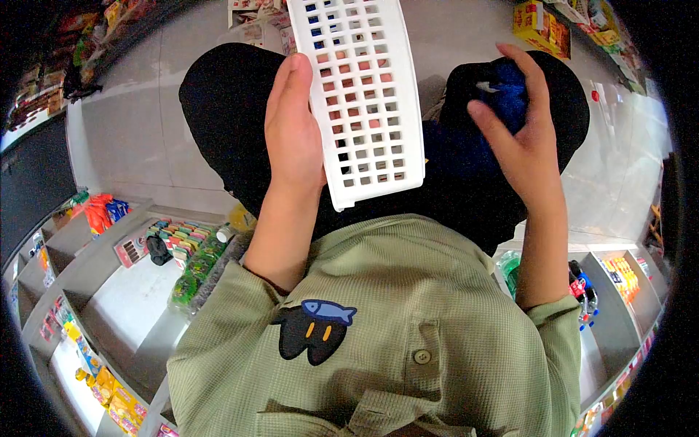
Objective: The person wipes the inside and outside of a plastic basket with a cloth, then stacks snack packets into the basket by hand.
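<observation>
A white plastic basket (371,109) with a grid of square holes stands tilted on its side in front of my torso. My left hand (295,124) grips its left wall, thumb outside, while fingers show through the holes behind. To the right, my right hand (535,124) is apart from the basket, its thumb and index finger spread with a gap between them. Behind that gap lies a dark blue patch (504,91) with a small white mark, over or beside my black-clad knee (568,109); what it is I cannot tell. The basket's contents are hidden.
Shelves (131,291) with packaged goods run along the lower left. A green-wrapped pack (196,277) lies there. Bottles (582,291) and packets fill shelving at the lower right. A yellow carton (542,29) stands on the tiled floor at the upper right.
</observation>
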A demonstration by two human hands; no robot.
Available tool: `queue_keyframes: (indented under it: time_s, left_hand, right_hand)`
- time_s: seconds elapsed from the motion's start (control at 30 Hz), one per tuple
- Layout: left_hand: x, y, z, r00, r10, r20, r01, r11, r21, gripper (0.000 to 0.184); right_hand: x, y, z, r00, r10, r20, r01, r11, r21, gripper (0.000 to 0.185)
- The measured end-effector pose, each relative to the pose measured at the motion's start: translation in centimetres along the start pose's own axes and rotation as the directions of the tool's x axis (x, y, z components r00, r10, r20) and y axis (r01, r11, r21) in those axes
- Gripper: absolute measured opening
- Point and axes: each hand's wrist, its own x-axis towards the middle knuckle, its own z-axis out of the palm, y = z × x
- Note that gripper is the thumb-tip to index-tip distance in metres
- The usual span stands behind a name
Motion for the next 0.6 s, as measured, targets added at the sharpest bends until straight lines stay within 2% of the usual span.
queue_keyframes:
  time_s: [0.03,0.1,0.17,0.2,0.23,0.3,0.33,0.4,0.43,0.47,0.53,0.57,0.6]
  left_hand:
    - [0.0,0.1,0.0,1.000,-0.011,0.010,0.011,1.000,-0.004,0.035]
    - [-0.1,0.1,-0.1,1.000,-0.021,0.019,0.021,1.000,-0.010,0.035]
    - [0.0,0.2,-0.1,1.000,-0.008,-0.003,0.008,1.000,0.003,0.035]
    - [0.0,0.2,-0.1,1.000,-0.007,-0.003,0.007,1.000,0.001,0.035]
    - [0.0,0.2,0.0,1.000,-0.007,-0.010,0.007,1.000,0.016,0.035]
    - [0.0,0.2,0.0,1.000,-0.006,-0.017,0.006,1.000,0.029,0.035]
    - [0.0,0.2,-0.1,1.000,-0.017,-0.005,0.017,1.000,0.013,0.035]
    - [0.0,0.2,-0.3,1.000,-0.022,0.003,0.022,1.000,-0.002,0.035]
    - [0.0,0.1,-0.3,1.000,-0.028,-0.005,0.027,1.000,-0.014,0.035]
    - [0.1,0.1,-0.3,0.999,-0.032,-0.012,0.032,0.999,-0.027,0.034]
    - [0.1,0.1,-0.3,0.999,-0.039,-0.024,0.038,0.999,-0.036,0.034]
    - [0.1,0.1,-0.3,0.998,-0.051,-0.031,0.050,0.998,-0.044,0.034]
    - [0.2,0.1,-0.3,0.998,-0.048,-0.032,0.047,0.998,-0.043,0.034]
  right_hand:
    - [0.3,-0.8,-0.7,0.990,-0.112,0.090,0.127,0.976,-0.176,0.052]
    - [0.8,-2.5,-2.2,0.958,-0.204,0.200,0.262,0.906,-0.332,0.060]
    - [0.7,-4.1,-3.6,0.905,0.157,0.394,0.109,0.811,-0.574,0.066]
    - [0.3,-4.1,-4.3,0.881,0.163,0.444,0.188,0.741,-0.645,0.060]
    - [0.4,-3.9,-4.4,0.881,0.163,0.444,0.189,0.739,-0.646,0.060]
    - [0.6,-3.5,-4.6,0.756,0.459,0.467,0.189,0.530,-0.826,0.050]
    - [0.7,-3.6,-4.8,0.756,0.457,0.469,0.193,0.528,-0.827,0.050]
    - [1.1,-3.8,-5.1,0.764,0.296,0.573,0.329,0.587,-0.740,0.040]
    - [1.3,-3.6,-5.1,0.763,0.292,0.576,0.334,0.586,-0.739,0.040]
    - [1.5,-3.2,-5.0,0.821,0.075,0.566,0.380,0.668,-0.640,0.036]
    - [1.5,-2.0,-4.6,0.844,-0.147,0.516,0.448,0.723,-0.527,0.032]
    - [1.2,-1.0,-4.2,0.889,-0.112,0.444,0.276,0.906,-0.322,0.033]
    - [1.0,-0.4,-3.9,0.922,-0.052,0.384,0.086,0.994,-0.074,0.035]
